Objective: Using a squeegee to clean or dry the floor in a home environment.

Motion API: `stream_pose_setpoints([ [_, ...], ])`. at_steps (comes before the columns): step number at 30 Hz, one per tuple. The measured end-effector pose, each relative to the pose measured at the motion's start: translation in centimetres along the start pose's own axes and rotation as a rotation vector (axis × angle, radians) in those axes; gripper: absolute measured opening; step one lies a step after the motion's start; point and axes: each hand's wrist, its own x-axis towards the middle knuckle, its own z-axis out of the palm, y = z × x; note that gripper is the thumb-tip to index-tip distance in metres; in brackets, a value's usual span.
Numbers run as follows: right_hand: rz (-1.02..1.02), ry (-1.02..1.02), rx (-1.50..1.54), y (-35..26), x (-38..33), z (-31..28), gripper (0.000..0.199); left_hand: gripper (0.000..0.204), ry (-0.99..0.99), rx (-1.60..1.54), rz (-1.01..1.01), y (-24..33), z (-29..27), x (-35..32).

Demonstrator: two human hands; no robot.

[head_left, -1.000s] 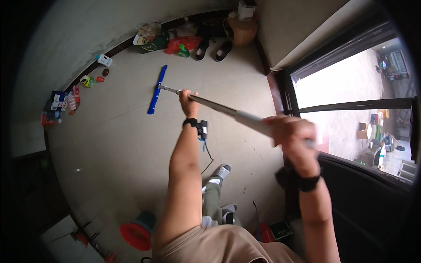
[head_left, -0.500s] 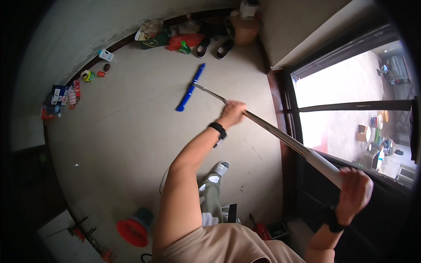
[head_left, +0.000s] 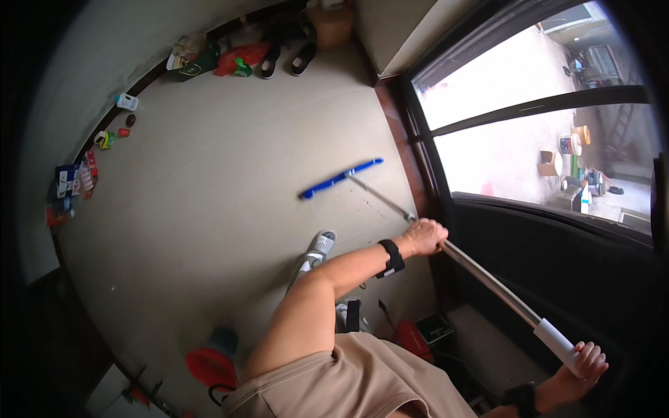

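My right hand (head_left: 582,362), near right, fingers curled around the white grip of the mop handle (head_left: 488,282) | my left hand (head_left: 423,237) closed on the metal shaft midway | blue flat mop head (head_left: 341,178) farther out on the beige floor (head_left: 209,209), near the window sill.

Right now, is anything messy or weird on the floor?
Yes. Small packets and bottles lie scattered along the left wall instead of being put away, and bags and black shoes are heaped in the far corner. The blue mop head lies flat on the floor, nothing spilled near it.
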Motion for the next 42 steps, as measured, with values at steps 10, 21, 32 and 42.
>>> stream_pose_setpoints([
  [10, -0.179, 0.013, -0.251, 19.6, 1.4, 13.6, 0.025, 0.013, 0.214, 0.2, -0.226, -24.4, -9.6, 4.3],
  [21, 0.047, -0.121, -0.41, 3.2, 0.2, 2.8, 0.038, 0.025, 0.305, -0.024, -0.047, -5.5, -0.3, -7.1],
  [32, 0.241, 0.493, -0.148, 15.4, -3.9, 0.7, 0.021, 0.013, 0.06, 0.148, -0.252, -13.3, -4.4, -9.0],
  [42, 0.261, -0.353, 0.011, 28.3, -0.2, 26.9, 0.036, 0.014, 0.322, 0.374, -0.95, -32.9, -25.5, -19.6],
])
